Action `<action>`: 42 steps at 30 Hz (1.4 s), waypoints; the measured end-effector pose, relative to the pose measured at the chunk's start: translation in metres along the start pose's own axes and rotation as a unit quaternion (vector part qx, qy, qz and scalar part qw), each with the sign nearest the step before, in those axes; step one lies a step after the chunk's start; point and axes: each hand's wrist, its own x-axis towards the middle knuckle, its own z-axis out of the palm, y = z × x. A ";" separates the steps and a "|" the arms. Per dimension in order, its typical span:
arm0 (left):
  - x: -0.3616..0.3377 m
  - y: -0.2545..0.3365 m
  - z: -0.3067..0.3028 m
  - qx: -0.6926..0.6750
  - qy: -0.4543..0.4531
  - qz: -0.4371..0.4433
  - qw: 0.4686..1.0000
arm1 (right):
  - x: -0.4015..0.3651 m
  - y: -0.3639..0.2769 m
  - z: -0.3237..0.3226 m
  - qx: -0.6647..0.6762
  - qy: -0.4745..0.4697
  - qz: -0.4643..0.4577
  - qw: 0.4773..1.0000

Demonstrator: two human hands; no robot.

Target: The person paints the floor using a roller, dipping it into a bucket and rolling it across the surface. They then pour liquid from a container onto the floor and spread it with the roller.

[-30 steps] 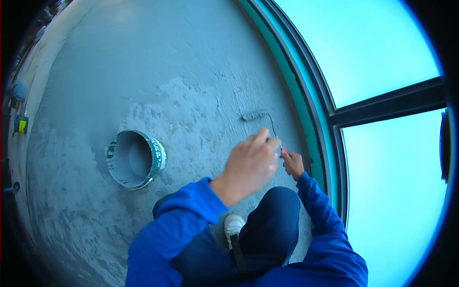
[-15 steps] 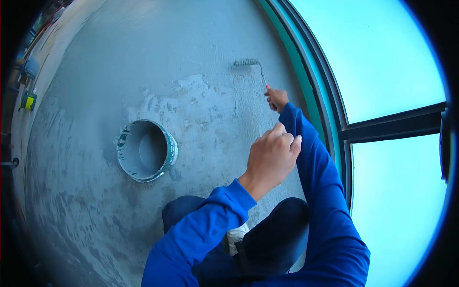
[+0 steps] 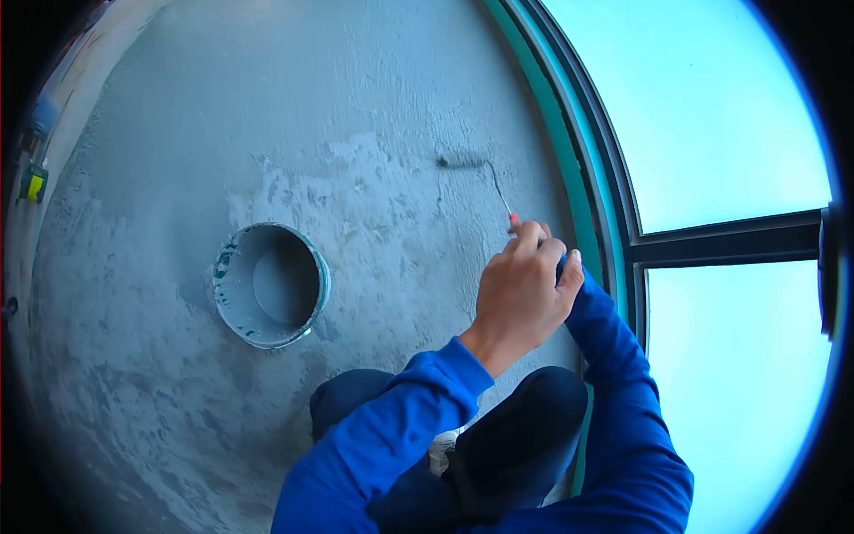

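Just beyond my left hand, my right hand is closed on the red-ended handle of a paint roller. Its bent wire frame leads up to a grey, coated sleeve lying against the wet floor coating. My left hand hovers nearer to me, fingers curled into a loose fist, and overlaps much of the right hand in view. No object shows in it, though its palm faces away. To the left, an open bucket with grey smears on its wall stands on the floor, grey inside.
Grey coating covers the floor, with paler, patchy areas around the bucket. A green strip and dark-framed glass panels border the right side. At the far left sits a green and yellow object. My bent knees are below.
My right hand has drawn the roller toward me, down the floor. The left hand has shifted slightly right and now overlaps the right hand. The bucket stays put.
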 end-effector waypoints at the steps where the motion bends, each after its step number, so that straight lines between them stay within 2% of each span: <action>1: 0.000 0.001 0.001 0.002 -0.015 -0.008 1.000 | -0.027 0.015 -0.004 -0.009 -0.002 0.023 1.000; 5: 0.002 -0.002 0.006 -0.001 -0.012 -0.002 1.000 | -0.099 0.049 -0.010 0.006 -0.004 0.096 0.995; 8: 0.004 0.002 0.005 -0.016 -0.004 -0.005 1.000 | -0.108 0.045 -0.002 0.023 -0.003 0.117 0.993; 13: 0.000 0.004 0.007 0.029 0.016 0.019 0.999 | -0.029 -0.013 0.028 0.054 -0.004 0.090 0.995; 17: 0.001 0.008 -0.007 -0.006 0.018 0.007 1.000 | 0.054 -0.080 0.044 0.126 -0.023 0.052 0.990; 21: 0.002 0.008 -0.018 -0.001 0.039 0.005 0.999 | 0.113 -0.135 0.054 0.178 -0.036 0.097 0.979; 25: 0.004 0.006 -0.022 0.007 0.054 0.007 0.998 | 0.127 -0.144 0.064 0.204 -0.037 0.113 0.972; 30: 0.007 0.003 -0.021 -0.006 0.061 0.012 0.998 | 0.063 -0.100 0.049 0.112 -0.046 0.071 0.990; 31: 0.008 0.001 -0.018 -0.009 0.069 0.015 0.997 | 0.053 -0.054 0.045 0.047 -0.026 -0.066 0.996; 32: 0.009 -0.001 -0.016 -0.011 0.077 0.020 0.997 | 0.034 -0.031 0.038 0.005 -0.016 -0.111 0.994; 38: 0.013 0.001 -0.008 -0.028 0.037 -0.006 0.999 | -0.097 0.033 0.006 -0.005 0.012 0.088 0.996; 42: 0.012 0.003 -0.006 -0.029 0.033 -0.007 0.999 | -0.109 0.037 0.011 0.027 0.048 0.119 0.991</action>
